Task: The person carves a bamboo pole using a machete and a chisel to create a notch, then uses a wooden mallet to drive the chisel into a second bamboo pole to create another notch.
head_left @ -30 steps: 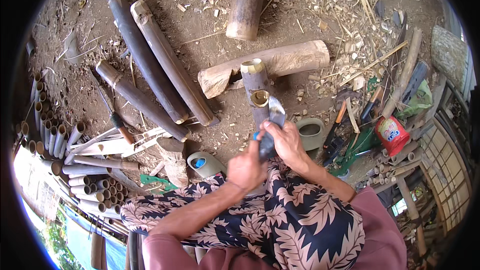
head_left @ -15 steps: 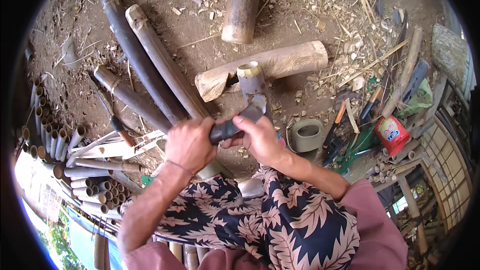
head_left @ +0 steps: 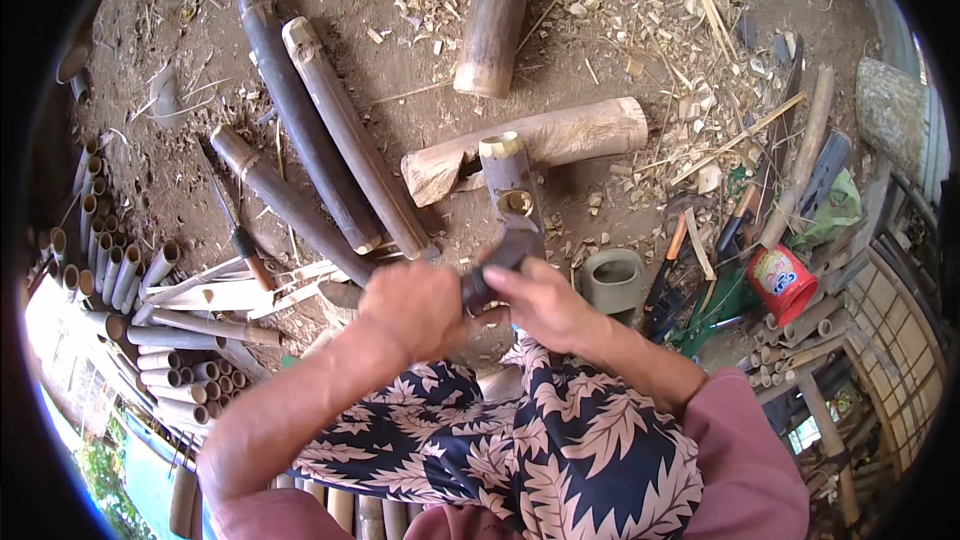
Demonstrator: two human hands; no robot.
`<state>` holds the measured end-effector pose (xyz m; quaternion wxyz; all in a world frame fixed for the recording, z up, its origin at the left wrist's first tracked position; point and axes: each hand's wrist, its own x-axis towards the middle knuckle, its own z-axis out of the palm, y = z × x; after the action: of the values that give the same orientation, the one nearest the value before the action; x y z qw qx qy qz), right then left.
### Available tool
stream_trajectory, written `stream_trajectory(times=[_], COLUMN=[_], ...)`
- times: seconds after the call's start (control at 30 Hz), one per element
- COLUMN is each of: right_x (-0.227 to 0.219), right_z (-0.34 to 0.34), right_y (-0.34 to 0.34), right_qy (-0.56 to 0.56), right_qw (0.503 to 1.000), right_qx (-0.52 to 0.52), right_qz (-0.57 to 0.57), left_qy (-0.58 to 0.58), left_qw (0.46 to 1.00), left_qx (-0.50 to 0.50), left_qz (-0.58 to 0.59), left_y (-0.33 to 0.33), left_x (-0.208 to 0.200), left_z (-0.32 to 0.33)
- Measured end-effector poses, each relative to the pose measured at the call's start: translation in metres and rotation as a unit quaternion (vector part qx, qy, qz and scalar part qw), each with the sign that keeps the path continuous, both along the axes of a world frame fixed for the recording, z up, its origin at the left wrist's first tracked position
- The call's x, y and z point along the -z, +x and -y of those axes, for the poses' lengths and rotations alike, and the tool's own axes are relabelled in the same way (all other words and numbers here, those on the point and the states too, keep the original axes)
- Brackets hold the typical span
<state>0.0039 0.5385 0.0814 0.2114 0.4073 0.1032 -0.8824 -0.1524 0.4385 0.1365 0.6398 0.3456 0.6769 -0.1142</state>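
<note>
Tube of holed bamboo [head_left: 507, 176] just beyond the fingers, left hand [head_left: 415, 308] fisted and right hand [head_left: 540, 305] wrapped on the dark tool [head_left: 512, 248] between them, which could skid and nick it if pressed unevenly over that curve.

- On my feed, the left forearm [head_left: 310, 390] slants up from the lower left, its elbow [head_left: 222, 470] bent well outward.
- I have the left hand [head_left: 412, 308] curled into a fist, back upward, slightly blurred.
- The right forearm [head_left: 640, 355] reaches in from the lower right, angled up and leftward.
- My right hand [head_left: 543, 307] sits just beside the left, thumb [head_left: 507, 283] extended toward it, fingers bent, partly hidden underneath.
</note>
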Motion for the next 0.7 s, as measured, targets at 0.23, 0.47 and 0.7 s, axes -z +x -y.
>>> stream_trajectory(times=[0.23,0.47,0.7], right_x=[-0.016,-0.003,-0.029], right_z=[-0.061,-0.083,-0.105], right_y=[0.026,0.012,-0.08], right_qy=[0.568,0.575,0.514], right_qw=[0.749,0.643,0.402], right_qx=[-0.305,-0.49,-0.708], right_qz=[-0.152,-0.127,-0.27], left_qy=[0.082,0.094,0.053], left_qw=[0.763,0.703,0.396], left_qx=[-0.554,-0.695,-0.882], left_qz=[0.322,0.116,0.251], left_y=[0.058,0.109,0.1], left_x=[0.019,0.084,0.074], left_z=[0.011,-0.051,-0.05])
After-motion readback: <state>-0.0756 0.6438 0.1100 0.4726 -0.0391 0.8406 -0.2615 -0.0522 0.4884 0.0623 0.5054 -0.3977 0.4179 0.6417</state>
